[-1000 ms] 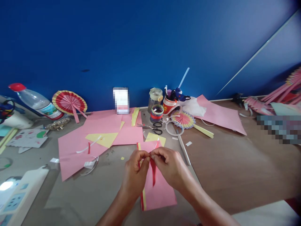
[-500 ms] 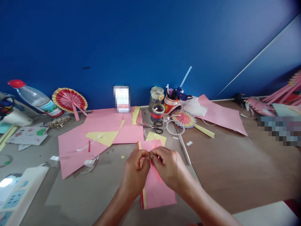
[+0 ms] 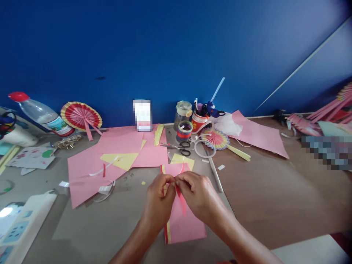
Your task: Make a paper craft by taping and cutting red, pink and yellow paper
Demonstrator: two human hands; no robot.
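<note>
Over a pink paper rectangle (image 3: 188,227) with yellow and red edging on its left side, my two hands meet fingertip to fingertip. My left hand (image 3: 158,198) is closed in a pinch. Pinching too, my right hand (image 3: 199,190) presses its thumb and forefinger together against the left fingertips. A thin red strip (image 3: 181,203) runs from between the fingers, its lower end hanging over the pink paper and a pale end rising above. The exact grip point is hidden by the fingers. A yellow paper piece (image 3: 185,160) lies just beyond.
Black-handled scissors (image 3: 184,148), a roll of tape (image 3: 205,148) and a white stick (image 3: 215,172) lie ahead. Behind stand a jar (image 3: 183,113) and a red cup (image 3: 198,123) of tools. Pink sheets (image 3: 90,165) spread left; a folded paper fan (image 3: 81,116) leans by a bottle (image 3: 44,113).
The red strip's hanging end has swung slightly left and looks broader. Both hands stay pinched in nearly the same place.
</note>
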